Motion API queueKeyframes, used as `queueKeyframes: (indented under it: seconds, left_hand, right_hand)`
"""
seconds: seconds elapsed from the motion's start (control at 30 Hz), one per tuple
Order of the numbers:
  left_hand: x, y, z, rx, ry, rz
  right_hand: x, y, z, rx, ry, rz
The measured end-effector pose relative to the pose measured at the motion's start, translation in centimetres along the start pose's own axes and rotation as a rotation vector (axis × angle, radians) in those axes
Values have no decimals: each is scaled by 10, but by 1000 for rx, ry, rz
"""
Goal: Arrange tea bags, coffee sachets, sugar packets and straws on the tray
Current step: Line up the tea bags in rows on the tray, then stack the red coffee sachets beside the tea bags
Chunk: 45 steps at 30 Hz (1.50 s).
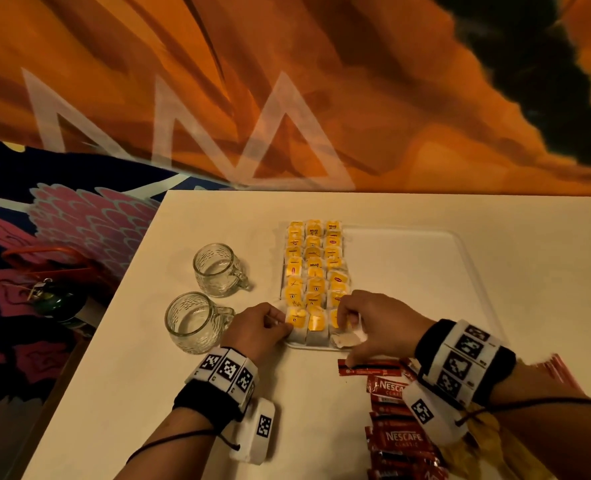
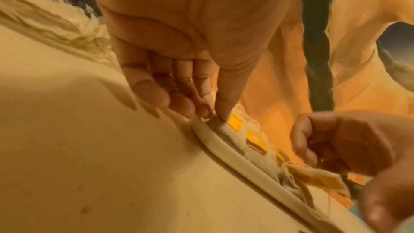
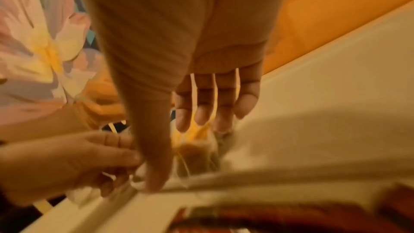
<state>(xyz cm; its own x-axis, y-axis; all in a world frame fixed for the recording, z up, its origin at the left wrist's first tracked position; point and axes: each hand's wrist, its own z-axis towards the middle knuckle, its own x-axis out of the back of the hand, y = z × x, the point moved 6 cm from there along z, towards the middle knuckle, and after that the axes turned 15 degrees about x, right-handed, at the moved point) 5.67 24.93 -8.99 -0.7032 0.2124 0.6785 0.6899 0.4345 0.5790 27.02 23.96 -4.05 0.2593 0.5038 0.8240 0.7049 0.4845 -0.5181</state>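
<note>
Yellow-tagged tea bags (image 1: 315, 268) run in three columns down the tray's (image 1: 460, 258) left end, long axis away from the person. Left hand (image 1: 259, 329) pinches the near-left bag, right hand (image 1: 373, 320) pinches the near-right one. Coffee sachets (image 1: 396, 410) lie nearest the right wrist; two glass mugs (image 1: 197, 322) crowd the left.

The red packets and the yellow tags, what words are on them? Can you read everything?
"NESCAFE" on a red coffee sachet lying on the white table; the word beneath is too blurred.
"NESCAFE CLASSIC" on another red coffee sachet nearer the person.
"RELAX" on a yellow tea-bag tag in the back row of the white tray.
Other tags' print: too small to read.
Wristband squares: black-and-white patterns, no words.
</note>
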Motion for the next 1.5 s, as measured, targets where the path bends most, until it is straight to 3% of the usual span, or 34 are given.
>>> queueKeyframes:
  seconds: [0.13,0.23,0.33,0.47,0.67,0.8,0.97,1.33,1.5]
  left_hand:
    - [-1,1,-2,3,-2,23]
    - [-1,2,-3,-5,-5,34]
    - [-2,1,0,0,4,34]
    - [-1,-3,2,18,22,1]
    - [2,-9,4,41,41,-35]
    - [8,-4,5,40,66,-60]
    - [8,6,11,42,38,-2]
    - [14,8,-2,64,73,-25]
    - [21,21,-30,-48,102,42]
  right_hand:
    - [-4,9,1,-14,105,64]
    - [-4,10,4,-17,71,190]
    - [-3,15,12,-44,34,165]
    - [-4,24,19,-110,64,174]
    - [-14,28,16,-212,126,375]
    - [-14,37,11,-299,182,291]
    - [-18,46,5,-373,129,307]
    - [-10,43,8,-382,176,310]
    - [11,41,-19,-359,234,224]
